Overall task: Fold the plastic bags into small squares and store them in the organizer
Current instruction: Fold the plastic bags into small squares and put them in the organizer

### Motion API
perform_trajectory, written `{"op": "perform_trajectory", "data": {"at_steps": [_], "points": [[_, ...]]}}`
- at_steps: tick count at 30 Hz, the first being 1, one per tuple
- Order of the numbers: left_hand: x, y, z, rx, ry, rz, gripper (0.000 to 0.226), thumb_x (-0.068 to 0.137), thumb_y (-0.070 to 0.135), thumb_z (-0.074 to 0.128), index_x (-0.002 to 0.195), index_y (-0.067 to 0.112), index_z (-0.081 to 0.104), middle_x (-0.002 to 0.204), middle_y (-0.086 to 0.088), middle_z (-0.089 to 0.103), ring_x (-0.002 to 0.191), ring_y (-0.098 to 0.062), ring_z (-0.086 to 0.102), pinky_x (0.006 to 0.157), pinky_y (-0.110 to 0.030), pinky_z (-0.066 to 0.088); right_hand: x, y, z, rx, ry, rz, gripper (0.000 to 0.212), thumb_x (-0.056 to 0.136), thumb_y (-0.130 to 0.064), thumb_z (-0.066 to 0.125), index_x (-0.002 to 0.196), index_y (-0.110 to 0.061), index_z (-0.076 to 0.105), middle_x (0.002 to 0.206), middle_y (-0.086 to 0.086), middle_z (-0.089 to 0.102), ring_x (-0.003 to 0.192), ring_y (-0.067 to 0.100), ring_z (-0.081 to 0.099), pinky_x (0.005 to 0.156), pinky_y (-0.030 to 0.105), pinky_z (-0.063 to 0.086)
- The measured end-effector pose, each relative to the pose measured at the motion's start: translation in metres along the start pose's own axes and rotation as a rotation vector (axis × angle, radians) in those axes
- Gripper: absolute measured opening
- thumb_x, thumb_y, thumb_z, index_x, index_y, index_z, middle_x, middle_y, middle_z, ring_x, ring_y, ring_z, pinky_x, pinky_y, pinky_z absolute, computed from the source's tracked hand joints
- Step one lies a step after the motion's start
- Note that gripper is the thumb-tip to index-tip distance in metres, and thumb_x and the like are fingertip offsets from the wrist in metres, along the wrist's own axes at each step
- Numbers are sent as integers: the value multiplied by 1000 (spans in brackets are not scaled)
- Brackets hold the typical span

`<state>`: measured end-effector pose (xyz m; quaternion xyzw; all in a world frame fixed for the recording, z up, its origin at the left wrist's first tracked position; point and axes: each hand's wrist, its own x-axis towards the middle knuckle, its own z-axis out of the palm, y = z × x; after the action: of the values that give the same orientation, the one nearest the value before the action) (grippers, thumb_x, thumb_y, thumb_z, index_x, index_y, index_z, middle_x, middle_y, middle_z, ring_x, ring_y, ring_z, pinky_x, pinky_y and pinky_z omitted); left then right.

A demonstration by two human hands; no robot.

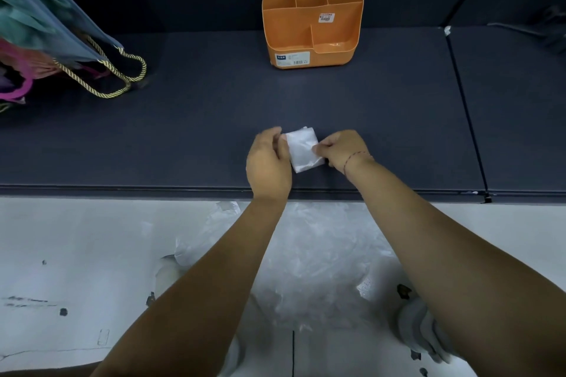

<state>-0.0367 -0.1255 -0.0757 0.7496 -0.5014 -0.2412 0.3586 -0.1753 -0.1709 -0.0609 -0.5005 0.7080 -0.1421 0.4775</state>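
Observation:
A white plastic bag (303,148), folded down to a small square, lies on the dark table (190,131) near its front edge. My left hand (269,162) holds the square's left edge with curled fingers. My right hand (343,150) pinches its right edge. The orange organizer (312,24) stands upright at the back of the table, straight beyond the hands. Several compartments divide it, and they look empty.
A gift bag with gold rope handles (101,70) lies at the far left of the table. Loose clear plastic bags (318,251) lie on the pale floor below the table edge, between my forearms. A seam (465,107) splits the table on the right.

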Motion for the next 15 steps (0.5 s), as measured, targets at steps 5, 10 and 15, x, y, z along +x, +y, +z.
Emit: {"op": "perform_trajectory", "data": {"at_steps": [5,10,15], "points": [[-8,-23,6,273,-215,392,47,100,35,34,124,10,66,132,-5,63,126,-24,55,102,-29,27,1,-5,2,-37,-1,26,15,88,-19,67,95,-7,73,91,10,70,80,21,61,86,34,54],[-9,-31,3,304,-255,361,48,99,32,35,132,9,60,141,-4,56,134,-20,48,103,-24,21,-9,-1,2,-48,-22,0,27,86,-26,70,100,-3,72,95,11,70,90,25,64,87,36,52],[-10,-26,2,293,-271,312,43,103,29,38,135,9,58,144,-4,53,137,-18,43,103,-20,17,-19,4,12,-12,65,-13,15,83,-26,69,82,-12,64,73,-3,58,66,11,51,57,22,41]]}}
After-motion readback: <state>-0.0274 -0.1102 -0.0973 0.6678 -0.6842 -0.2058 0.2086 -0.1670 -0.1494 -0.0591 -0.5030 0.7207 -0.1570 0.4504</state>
